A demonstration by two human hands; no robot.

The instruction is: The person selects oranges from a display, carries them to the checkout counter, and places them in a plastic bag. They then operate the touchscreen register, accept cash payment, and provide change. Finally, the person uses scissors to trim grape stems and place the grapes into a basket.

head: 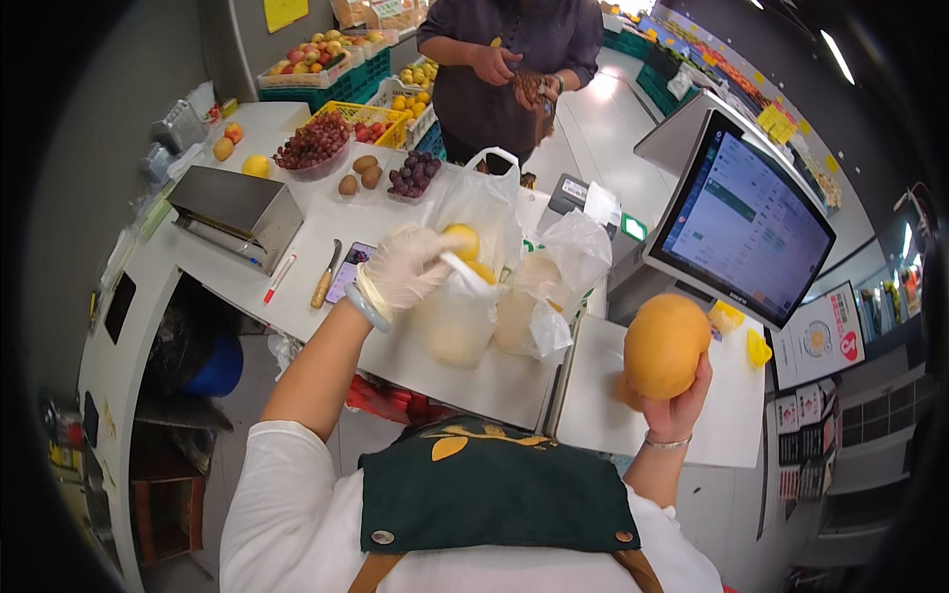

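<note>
My left hand (404,270), in a thin translucent glove, pinches the rim of a white plastic bag (460,319) on the counter. Round yellow fruits (461,241) show at the bag's mouth, close to my fingertips. A second plastic bag (530,304), with pale contents partly hidden by the film, stands just to the right. Bare and raised over the flat plate (593,385) at the right, my right hand (678,400) holds a large orange-yellow fruit (667,345) from below. Part of another orange-yellow shape shows under that fruit, too hidden to name.
A tilted monitor (745,215) rises at the right. A wooden-handled knife (326,274), red marker (280,279) and phone (350,270) lie left. Beyond are boxed red grapes (315,144), dark grapes (414,175), kiwifruits (363,174) and a metal dispenser (237,207). Across the counter stands a person (511,74).
</note>
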